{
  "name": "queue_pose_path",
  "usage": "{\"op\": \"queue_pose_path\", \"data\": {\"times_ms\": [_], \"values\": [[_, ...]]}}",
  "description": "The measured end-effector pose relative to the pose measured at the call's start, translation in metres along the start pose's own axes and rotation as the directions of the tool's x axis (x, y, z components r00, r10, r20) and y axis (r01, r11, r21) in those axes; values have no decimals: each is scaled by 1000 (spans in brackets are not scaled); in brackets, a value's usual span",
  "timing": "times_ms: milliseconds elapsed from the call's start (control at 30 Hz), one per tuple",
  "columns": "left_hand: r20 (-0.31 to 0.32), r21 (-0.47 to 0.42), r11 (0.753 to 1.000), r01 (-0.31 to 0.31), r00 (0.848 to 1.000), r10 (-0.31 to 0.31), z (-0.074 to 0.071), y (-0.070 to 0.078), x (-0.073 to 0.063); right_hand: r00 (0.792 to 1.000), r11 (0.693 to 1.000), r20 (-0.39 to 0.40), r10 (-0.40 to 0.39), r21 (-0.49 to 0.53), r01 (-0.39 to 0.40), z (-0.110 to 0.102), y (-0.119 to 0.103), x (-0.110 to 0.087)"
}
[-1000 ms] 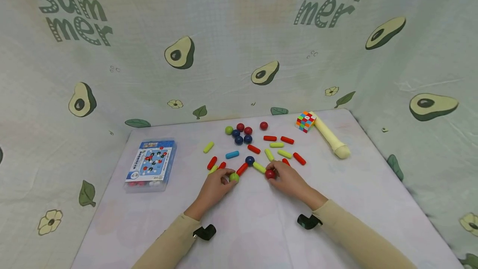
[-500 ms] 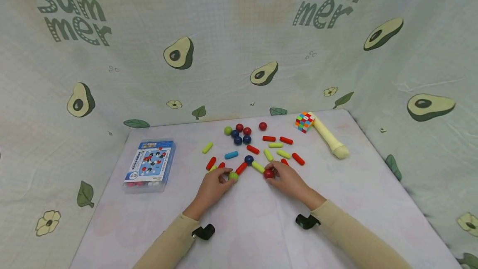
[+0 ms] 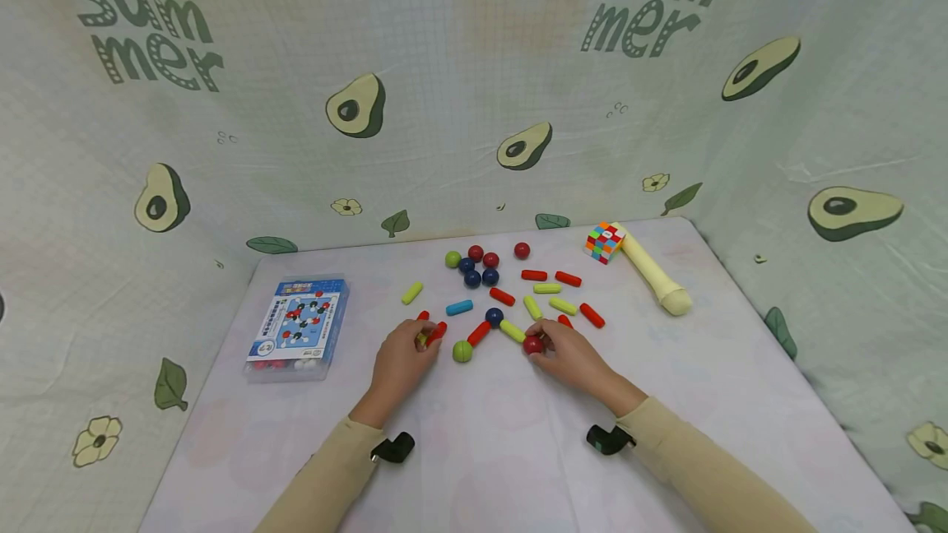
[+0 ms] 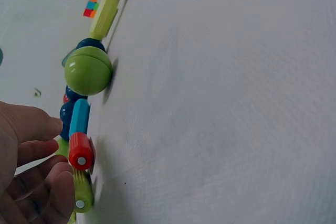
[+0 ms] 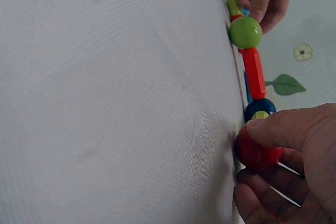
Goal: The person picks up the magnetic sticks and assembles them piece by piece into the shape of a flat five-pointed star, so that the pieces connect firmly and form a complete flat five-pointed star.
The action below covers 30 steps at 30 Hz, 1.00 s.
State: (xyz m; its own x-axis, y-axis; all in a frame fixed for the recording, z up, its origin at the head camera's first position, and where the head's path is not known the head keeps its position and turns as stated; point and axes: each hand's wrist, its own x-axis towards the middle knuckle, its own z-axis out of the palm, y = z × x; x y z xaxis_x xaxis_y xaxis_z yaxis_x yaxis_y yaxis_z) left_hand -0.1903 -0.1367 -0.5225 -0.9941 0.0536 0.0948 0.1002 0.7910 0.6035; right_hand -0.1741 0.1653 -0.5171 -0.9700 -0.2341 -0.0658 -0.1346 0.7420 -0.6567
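A V-shaped chain lies on the table: a green ball (image 3: 462, 351), a red rod (image 3: 478, 334), a dark blue ball (image 3: 494, 317), a yellow-green rod (image 3: 512, 331) and a red ball (image 3: 532, 345). My right hand (image 3: 570, 358) holds that red ball between thumb and fingers, seen closely in the right wrist view. My left hand (image 3: 400, 359) is off the chain, at the loose rods left of it. In the left wrist view its thumb and fingers stand apart beside a loose red rod (image 4: 81, 150) and a yellow-green rod (image 4: 83, 190).
Several loose balls sit behind the chain, around a blue ball (image 3: 472, 279). A light-blue rod (image 3: 460, 307) and several red and yellow-green rods lie about. At left is a boxed molecule kit (image 3: 299, 327); back right, a puzzle cube (image 3: 603, 243) touches a pale yellow stick (image 3: 655, 274).
My left hand has let go of the green ball and moved left to the loose rods. The right hand stays on the red ball.
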Motion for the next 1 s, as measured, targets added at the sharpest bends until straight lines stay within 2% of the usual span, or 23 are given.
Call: {"op": "queue_pose_path", "data": {"times_ms": [300, 567, 767, 1000], "values": [[6, 125, 992, -17, 1000, 16, 1, 0, 5, 1000, 1000, -3, -3, 2, 3, 1, 0, 0], [34, 258, 965, -54, 998, 46, 4, 3, 6, 1000, 1000, -5, -7, -1, 7, 0, 0, -1], [28, 304, 948, -90, 996, 85, 5, 6, 5, 1000, 1000, -3, -8, 1, 8, 1, 0, -1], [37, 335, 937, -97, 995, 90, 6, 6, 5, 1000, 1000, -1, -8, 8, 8, 0, 1, 0]]}}
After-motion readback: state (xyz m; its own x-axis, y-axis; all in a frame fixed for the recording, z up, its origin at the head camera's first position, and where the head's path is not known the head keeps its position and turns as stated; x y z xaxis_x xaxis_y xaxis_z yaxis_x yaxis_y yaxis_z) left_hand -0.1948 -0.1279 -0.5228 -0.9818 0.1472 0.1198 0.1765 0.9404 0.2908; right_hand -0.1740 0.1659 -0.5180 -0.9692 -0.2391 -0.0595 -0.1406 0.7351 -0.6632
